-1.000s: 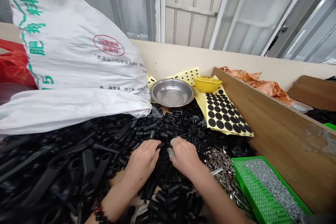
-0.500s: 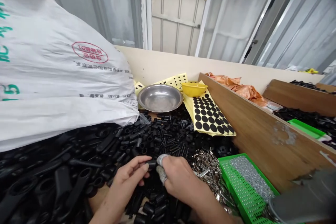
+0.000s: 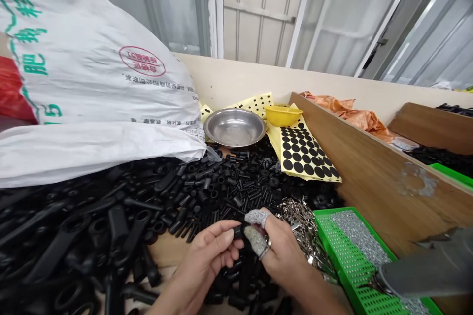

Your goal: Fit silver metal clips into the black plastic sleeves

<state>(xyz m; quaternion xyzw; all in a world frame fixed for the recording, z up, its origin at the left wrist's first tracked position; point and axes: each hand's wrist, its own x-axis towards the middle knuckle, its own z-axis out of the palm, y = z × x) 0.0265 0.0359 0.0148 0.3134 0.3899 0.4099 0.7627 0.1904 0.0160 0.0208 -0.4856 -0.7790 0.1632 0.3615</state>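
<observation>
Between my two hands is a small black cylindrical plastic part (image 3: 238,233). My left hand (image 3: 218,246) pinches one end of it between thumb and fingers. At its other end is my right hand (image 3: 275,238), closed, with grey fabric covers on the thumb and forefinger. Those covered fingertips hide what they grip, though they appear to be on the same part. Below and beyond the hands lie heaps of black plastic parts (image 3: 207,184), among them short tubes, ribbed pieces and long handles with ring ends.
A white sack (image 3: 103,74) stands at the left. Behind the heap sit a steel bowl (image 3: 235,128), a yellow bowl (image 3: 284,116) and sheets of black round stickers (image 3: 306,152). Small metal pieces (image 3: 301,221) and a green basket (image 3: 342,256) lie right, beside a wooden divider (image 3: 369,172).
The view has shifted, so most things sit a little farther right and higher. My hands still hold the black part between them, now turned slightly, with the left fingers more visible.
</observation>
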